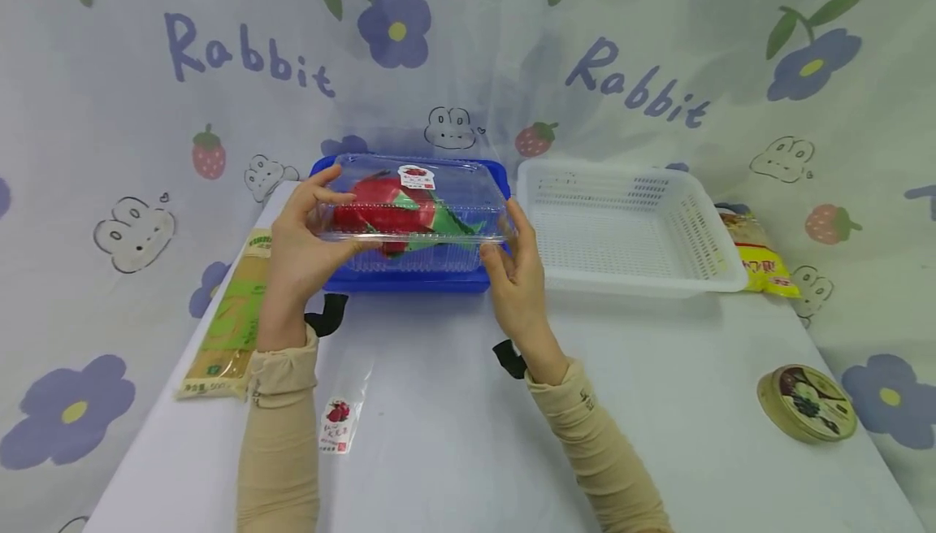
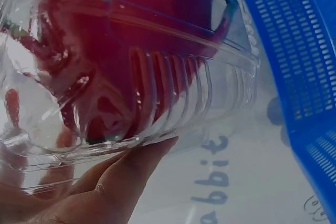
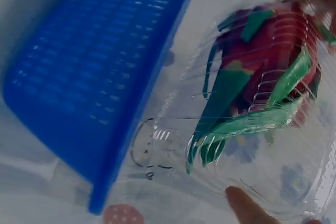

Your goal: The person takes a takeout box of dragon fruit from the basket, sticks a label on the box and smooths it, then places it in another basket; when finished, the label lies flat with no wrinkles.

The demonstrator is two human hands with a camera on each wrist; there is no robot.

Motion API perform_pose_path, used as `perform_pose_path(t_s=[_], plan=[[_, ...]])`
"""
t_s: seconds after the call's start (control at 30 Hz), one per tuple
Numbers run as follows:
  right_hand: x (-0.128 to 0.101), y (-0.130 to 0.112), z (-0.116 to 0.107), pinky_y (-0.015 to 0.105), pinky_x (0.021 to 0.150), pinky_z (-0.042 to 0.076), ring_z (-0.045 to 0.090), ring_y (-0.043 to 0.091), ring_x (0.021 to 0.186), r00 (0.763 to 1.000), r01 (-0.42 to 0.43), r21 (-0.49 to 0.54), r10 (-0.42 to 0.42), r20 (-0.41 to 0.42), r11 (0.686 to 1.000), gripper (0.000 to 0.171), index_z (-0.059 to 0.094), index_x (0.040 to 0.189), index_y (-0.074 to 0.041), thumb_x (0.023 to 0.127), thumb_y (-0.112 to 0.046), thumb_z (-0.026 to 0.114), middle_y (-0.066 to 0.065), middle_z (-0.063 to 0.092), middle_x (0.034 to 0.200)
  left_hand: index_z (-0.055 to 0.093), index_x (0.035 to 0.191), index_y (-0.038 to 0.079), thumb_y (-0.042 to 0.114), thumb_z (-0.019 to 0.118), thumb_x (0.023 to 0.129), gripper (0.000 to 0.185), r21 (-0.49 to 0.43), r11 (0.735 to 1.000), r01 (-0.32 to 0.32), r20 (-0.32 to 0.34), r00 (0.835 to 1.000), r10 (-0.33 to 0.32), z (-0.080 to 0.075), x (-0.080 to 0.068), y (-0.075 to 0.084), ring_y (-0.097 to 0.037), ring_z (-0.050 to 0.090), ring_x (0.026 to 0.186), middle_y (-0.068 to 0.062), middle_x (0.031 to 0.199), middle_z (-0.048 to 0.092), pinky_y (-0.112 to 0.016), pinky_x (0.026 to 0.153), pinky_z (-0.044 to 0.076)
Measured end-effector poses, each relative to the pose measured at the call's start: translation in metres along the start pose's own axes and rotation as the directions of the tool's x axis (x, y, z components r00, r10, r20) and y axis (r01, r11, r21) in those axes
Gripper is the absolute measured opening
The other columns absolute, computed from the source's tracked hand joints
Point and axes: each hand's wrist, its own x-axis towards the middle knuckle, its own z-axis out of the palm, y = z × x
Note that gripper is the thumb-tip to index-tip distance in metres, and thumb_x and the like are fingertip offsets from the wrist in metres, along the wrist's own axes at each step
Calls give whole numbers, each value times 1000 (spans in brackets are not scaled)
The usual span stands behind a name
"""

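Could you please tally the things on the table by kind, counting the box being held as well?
Baskets: 2, the blue basket and the white basket.
Clear boxes: 1, the clamshell box, gripped by the left hand and right hand.
Packets: 3, the noodle packet, yellow packet, small clear bag.
Round tins: 1, the tin.
Total: 7.

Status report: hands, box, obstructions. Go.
Left hand and right hand grip the ends of the clear box. Box closed, red fruit inside, held over blue basket. White basket alongside, nothing blocking.

The head camera looks down from above at the whole table. Both wrist cameras sit very close, looking up at the clear box and blue basket.
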Motion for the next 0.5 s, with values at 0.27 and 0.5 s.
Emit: perform_pose_path(t_s=[0.27,0.5], plan=[[-26,20,14,53,119,23,18,30,150,983,-155,-215,129,-128,964,68,21,153,-6,102,-44,43,15,13,162,61,114,0,3,83,72,47,49,997,52,69,996,-56,13,28,-11,-22,31,146,-1,152,40,-45,120,26],[-51,38,41,59,119,15,10,41,149,955,-263,-323,198,-221,909,75,17,153,1,101,-45,44,22,14,161,60,115,2,11,85,73,49,86,989,117,119,985,-126,22,48,-22,-22,24,149,-2,153,40,-47,121,23]])
